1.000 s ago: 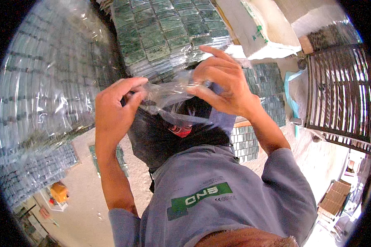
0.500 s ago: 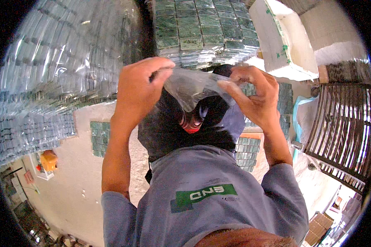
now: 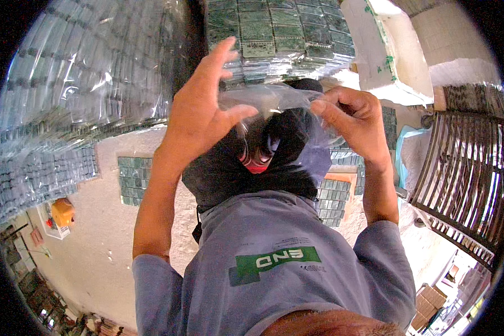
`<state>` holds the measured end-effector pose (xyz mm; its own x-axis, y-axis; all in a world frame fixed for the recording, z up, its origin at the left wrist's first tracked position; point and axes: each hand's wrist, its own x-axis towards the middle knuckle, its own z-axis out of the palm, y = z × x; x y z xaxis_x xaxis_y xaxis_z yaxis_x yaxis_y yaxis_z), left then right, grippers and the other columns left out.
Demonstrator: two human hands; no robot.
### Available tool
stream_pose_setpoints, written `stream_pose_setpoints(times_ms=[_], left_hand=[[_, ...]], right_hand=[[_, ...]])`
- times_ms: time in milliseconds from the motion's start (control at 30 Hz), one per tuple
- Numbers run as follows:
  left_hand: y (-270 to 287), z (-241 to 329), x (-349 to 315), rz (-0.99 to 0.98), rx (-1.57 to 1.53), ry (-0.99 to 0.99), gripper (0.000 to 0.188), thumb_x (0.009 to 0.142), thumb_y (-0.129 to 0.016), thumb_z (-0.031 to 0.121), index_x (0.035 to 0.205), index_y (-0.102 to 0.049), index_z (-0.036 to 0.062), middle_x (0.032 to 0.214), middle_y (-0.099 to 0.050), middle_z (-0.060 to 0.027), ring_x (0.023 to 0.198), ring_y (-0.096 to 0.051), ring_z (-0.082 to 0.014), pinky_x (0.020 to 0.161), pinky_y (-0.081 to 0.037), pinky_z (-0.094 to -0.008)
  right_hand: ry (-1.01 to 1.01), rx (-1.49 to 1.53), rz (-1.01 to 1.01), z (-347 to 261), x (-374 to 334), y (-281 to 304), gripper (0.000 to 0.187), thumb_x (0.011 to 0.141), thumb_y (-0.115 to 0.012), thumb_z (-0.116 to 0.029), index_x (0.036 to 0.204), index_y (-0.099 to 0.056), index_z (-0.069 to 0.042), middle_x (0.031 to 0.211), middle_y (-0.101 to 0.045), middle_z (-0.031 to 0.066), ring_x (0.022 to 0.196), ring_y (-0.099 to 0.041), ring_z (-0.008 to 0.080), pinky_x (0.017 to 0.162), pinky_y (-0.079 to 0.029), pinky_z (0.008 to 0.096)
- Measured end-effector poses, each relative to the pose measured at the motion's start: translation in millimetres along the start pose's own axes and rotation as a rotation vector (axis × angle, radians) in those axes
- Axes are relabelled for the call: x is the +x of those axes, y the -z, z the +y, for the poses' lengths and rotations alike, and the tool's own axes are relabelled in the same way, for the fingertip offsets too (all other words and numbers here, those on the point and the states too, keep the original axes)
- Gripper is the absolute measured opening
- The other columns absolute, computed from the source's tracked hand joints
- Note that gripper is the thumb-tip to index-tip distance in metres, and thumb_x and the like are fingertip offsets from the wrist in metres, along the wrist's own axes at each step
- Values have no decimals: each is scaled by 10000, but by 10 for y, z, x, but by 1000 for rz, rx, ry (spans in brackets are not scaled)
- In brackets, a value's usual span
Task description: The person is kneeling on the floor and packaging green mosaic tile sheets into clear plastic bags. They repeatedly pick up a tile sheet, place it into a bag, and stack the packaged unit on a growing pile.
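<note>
The fingers of the right hand [image 3: 359, 123] pinch the edge of a clear plastic film [image 3: 285, 97], which stretches from their tips toward the left hand [image 3: 197, 115]. The left fingers are spread, thumb well apart; whether they touch the film I cannot tell. Beyond both sets of fingers lies a stack of green tiles [image 3: 271, 28]; left of the left fingers, a plastic-wrapped stack [image 3: 89, 73]; farther right of the right fingers, a slatted rack [image 3: 459, 173].

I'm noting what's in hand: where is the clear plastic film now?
In the head view, the clear plastic film is at upper centre, pinched by the right hand, with the open left hand at its left and green tiles just above.
</note>
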<state>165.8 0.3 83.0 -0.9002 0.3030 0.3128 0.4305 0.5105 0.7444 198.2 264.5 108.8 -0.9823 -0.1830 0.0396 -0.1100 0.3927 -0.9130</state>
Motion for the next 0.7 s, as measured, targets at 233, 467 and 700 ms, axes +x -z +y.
stream_pose_setpoints(times_ms=[233,467,700], left_hand=[[-76,-117,-127,39,109,-149,338,828,-717,118,1154,-655,50,1041,-705,-111,898,-693,-258,809,-536,-344],[115,-124,-203,13,-276,264,111,893,-670,81,971,-709,13,841,-727,-66,760,-699,-125,692,-544,-249],[223,-192,186,74,-410,371,164,934,-623,131,1008,-679,-4,822,-713,-87,731,-666,-141,715,-527,-274]], right_hand=[[-277,79,-128,-45,-81,51,112,835,-760,-116,832,-710,-16,710,-629,-13,688,-575,51,590,-455,232],[11,-114,-300,339,-181,371,146,785,-773,-36,905,-706,12,841,-651,27,784,-564,88,686,-447,249],[-59,-66,41,427,176,778,187,911,-669,-197,949,-738,-27,856,-703,26,803,-625,97,723,-501,253]])
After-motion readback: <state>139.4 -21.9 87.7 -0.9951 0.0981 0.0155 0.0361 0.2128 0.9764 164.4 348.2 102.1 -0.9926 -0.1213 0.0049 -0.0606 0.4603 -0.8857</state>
